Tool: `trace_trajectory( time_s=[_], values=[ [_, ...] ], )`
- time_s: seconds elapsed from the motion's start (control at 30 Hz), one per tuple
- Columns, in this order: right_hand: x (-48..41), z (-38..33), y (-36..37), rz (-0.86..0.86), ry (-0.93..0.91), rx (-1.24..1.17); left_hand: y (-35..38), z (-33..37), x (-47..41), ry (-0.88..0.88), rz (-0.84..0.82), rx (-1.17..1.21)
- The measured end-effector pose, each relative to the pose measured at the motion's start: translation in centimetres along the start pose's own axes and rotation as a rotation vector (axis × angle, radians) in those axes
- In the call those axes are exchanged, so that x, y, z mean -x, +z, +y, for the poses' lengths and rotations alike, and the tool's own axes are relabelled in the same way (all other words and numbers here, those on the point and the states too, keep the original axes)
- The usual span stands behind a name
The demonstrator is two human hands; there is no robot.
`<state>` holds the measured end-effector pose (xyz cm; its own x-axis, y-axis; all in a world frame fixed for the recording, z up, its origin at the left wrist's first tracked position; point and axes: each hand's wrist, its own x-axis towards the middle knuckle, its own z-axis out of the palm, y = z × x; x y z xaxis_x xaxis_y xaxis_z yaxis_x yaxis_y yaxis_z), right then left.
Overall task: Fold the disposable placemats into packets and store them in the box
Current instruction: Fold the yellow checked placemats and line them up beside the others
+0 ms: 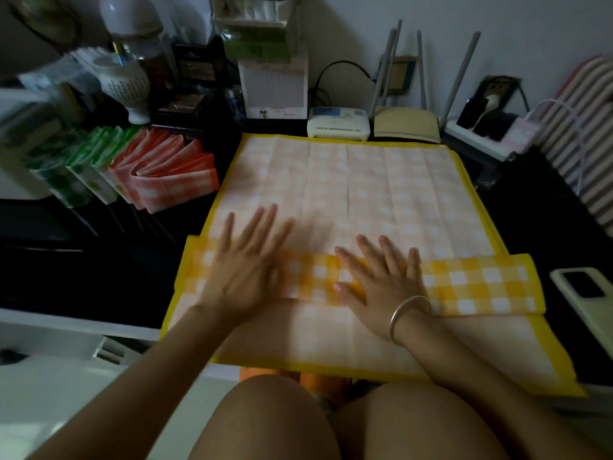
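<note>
Placemat (358,180) flat beneath both pressing hands

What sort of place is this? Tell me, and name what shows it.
Probably a room at home, at a cluttered table: a router with antennas, a loaded power strip and a phone sit around the yellow checked placemat.

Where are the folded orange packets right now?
The orange packets stand in a row at the left of the head view, just off the far-left corner of the yellow placemat, with the green packets on their left.
</note>
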<state>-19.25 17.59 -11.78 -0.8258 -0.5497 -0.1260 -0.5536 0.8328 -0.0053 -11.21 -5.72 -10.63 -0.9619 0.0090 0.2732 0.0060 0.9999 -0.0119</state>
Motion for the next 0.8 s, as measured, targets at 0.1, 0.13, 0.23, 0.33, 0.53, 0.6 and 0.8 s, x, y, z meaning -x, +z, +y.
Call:
trace_trajectory(
  time_s=[0.1, 0.13, 0.23, 0.33, 0.53, 0.6, 0.8],
  values=[
    [0.0, -0.3, -0.1, -0.013, 0.002, 0.015, 0.3, 4.7, -0.1, 0.215, -0.021, 0.025],
    [0.0, -0.3, -0.1, -0.018, 0.002, 0.020, 0.9, 5.5, 0.0, 0.247, -0.057, 0.035],
    [-0.1, -0.2, -0.1, 0.008, 0.000, 0.012, 2.5, 5.1, 0.4, 0.178, -0.142, 0.087],
    [-0.2, -0.2, 0.2, 0.000, 0.003, -0.005, 2.9, 4.8, 0.6, 0.137, -0.144, 0.120],
    [1.6, 4.4, -0.1, 0.022, -0.208, 0.033, 2.7, 4.7, 0.4, 0.114, -0.181, 0.163],
    [2.7, 8.2, -0.4, -0.001, -0.199, 0.082, 2.5, 4.6, 0.4, 0.106, -0.186, 0.178],
    [4.5, 14.9, -1.2, -0.061, -0.070, 0.090, 2.4, 4.6, 0.1, 0.073, -0.200, 0.231]
  ],
)
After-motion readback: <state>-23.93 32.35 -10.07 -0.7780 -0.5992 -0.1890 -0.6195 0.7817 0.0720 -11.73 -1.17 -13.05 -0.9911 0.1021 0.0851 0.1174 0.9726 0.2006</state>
